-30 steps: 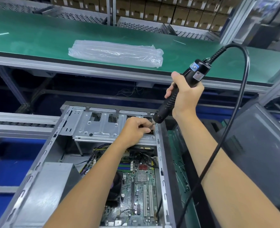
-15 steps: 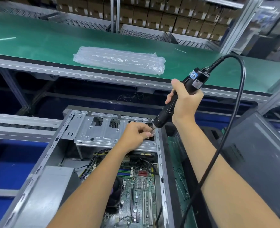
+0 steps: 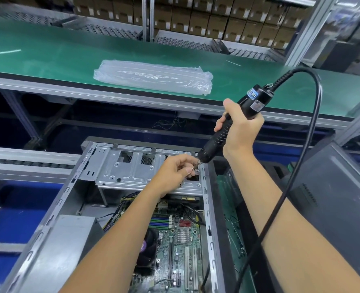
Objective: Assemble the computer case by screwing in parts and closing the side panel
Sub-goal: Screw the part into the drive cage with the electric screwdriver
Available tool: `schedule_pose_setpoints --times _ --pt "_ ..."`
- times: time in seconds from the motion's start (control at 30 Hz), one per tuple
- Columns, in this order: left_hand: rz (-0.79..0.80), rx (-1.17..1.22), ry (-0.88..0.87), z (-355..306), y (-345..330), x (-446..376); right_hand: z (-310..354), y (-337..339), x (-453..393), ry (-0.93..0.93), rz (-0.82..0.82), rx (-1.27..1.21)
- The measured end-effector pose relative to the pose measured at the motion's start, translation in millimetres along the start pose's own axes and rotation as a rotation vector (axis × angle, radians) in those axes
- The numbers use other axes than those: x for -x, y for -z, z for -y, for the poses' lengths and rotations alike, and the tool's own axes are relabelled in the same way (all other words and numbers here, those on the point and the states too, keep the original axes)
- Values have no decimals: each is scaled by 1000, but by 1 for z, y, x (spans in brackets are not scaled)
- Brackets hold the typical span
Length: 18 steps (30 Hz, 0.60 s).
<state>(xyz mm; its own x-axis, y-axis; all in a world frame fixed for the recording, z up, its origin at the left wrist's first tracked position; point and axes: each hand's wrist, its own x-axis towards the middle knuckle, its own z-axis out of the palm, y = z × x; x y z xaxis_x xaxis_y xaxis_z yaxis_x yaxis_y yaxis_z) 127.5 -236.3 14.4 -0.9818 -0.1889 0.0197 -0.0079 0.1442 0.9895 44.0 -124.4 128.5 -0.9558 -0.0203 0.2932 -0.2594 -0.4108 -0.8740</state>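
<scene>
An open computer case (image 3: 48,218) lies on its side on a workbench, directly below the camera, with its circuit board (image 3: 181,246) exposed inside. It is folded sheet metal: stiff, probably heavy enough to stay put under downward pressure, with thin edges that could be sharp. It would be safest gripped by its outer frame rails, never by the fragile board. At the far end of the case sits a silver metal drive bracket (image 3: 130,168), rigid and flat.

A dark side panel (image 3: 333,204) leans at the right, apart from the case; broad and thin, it likely flexes and wants a hold on both long edges.

The right hand (image 3: 241,130) is raised above the case's far right corner, fingers wrapped firmly round a black electric screwdriver (image 3: 227,134), tilted so its tip points down and left to that corner. A thick cable (image 3: 314,127) loops from its top.

The left hand (image 3: 178,172) reaches across the bracket, forearm extended, fingertips pressed together at the screwdriver tip, seemingly pinching a small screw; the screw itself is too small to make out. A tiny, slippery thing, easily dropped into the case.
</scene>
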Motion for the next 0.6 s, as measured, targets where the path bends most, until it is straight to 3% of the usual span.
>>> schedule_pose_setpoints --times 0.6 --pt "68 -69 -89 2 -5 0 0 -3 7 -10 104 88"
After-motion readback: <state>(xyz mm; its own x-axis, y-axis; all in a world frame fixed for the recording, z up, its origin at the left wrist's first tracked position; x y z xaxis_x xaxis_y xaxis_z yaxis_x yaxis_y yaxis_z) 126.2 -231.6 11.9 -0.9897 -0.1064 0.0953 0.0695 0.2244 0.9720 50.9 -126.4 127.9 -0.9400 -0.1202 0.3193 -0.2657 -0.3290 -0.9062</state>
